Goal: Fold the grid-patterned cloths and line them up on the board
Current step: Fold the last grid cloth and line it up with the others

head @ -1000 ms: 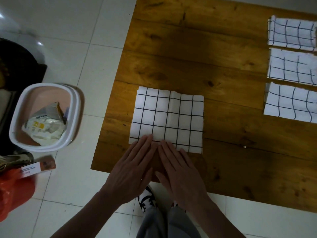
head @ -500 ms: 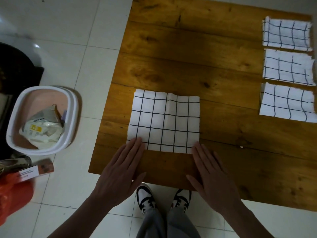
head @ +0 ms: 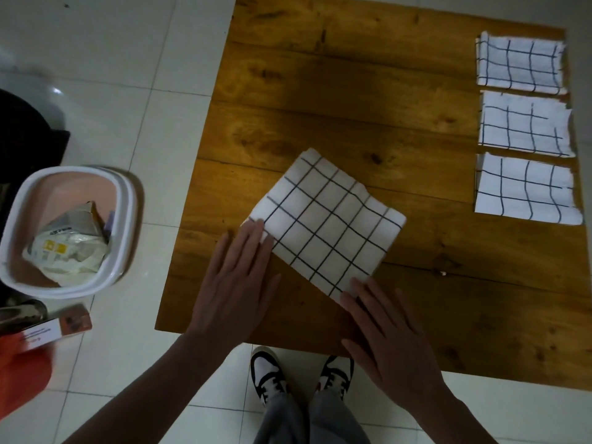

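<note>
A white cloth with a black grid (head: 326, 222) lies folded into a square on the wooden board (head: 368, 123), turned at an angle like a diamond. My left hand (head: 237, 277) lies flat with straight fingers, its fingertips touching the cloth's left corner. My right hand (head: 389, 338) is also flat, fingertips on the cloth's near corner. Three smaller folded grid cloths sit in a column along the board's right edge: the far one (head: 520, 67), the middle one (head: 525, 125) and the near one (head: 527, 190).
The board rests on a white tiled floor (head: 128, 75). A white and pink bin (head: 69, 232) with crumpled packaging stands left of it. A small box (head: 54, 328) and a red object (head: 22, 376) lie at the lower left. My shoes (head: 301, 373) show below the board's near edge.
The cloth has been rotated from square-on to a diamond angle. My hands, first together at its near edge, spread apart and now sit at its left and near corners.
</note>
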